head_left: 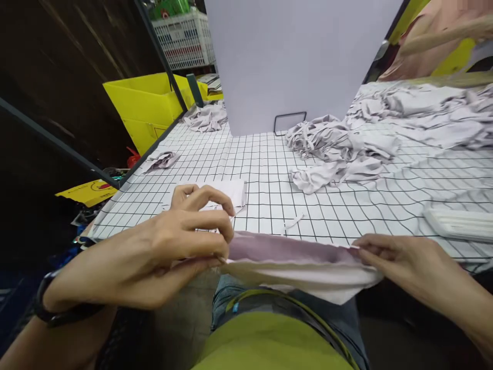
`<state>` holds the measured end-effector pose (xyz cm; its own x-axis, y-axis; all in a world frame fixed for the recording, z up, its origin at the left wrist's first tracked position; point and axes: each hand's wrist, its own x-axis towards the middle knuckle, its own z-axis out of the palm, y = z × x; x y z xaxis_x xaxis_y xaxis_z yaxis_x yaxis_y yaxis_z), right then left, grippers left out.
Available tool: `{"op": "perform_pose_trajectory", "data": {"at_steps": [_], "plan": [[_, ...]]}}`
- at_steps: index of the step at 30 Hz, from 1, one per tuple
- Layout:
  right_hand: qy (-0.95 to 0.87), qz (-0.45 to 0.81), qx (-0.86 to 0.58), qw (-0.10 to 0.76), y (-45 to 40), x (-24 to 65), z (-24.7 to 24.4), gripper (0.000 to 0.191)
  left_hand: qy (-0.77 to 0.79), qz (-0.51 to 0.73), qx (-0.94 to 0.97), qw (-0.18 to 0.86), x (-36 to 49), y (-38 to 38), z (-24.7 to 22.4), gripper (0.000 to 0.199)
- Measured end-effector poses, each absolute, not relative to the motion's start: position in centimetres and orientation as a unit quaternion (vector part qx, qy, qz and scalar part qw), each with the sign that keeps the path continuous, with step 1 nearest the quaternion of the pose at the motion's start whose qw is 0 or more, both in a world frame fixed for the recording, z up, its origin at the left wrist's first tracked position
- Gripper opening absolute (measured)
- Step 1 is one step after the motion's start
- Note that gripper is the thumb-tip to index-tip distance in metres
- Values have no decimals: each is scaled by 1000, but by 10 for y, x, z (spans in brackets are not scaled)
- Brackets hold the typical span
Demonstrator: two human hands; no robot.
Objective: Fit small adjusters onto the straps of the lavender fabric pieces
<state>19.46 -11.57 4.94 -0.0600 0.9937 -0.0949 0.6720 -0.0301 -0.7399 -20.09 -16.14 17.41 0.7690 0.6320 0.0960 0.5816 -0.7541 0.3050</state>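
A strip of fabric, mauve on its upper face and pale on the lower one, is stretched between my hands at the near table edge. My left hand pinches its left end between thumb and fingers. The right end is pinched by my right hand, with a pale corner hanging below. Behind my left hand lies a flat stack of pale fabric pieces, partly hidden by the fingers. A small thin white scrap rests just beyond the strip.
A checked cloth covers the table. Crumpled pale fabric heaps lie to the right, with more at the back left. A large pale board stands behind. A yellow bin is left; another person's arm shows far right.
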Motion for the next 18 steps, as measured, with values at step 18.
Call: {"op": "perform_pose_trajectory", "data": {"at_steps": [18], "plan": [[-551,293,-555,550,-102,227,124,32,345,350,819,297,-146,-85,189,27]]}}
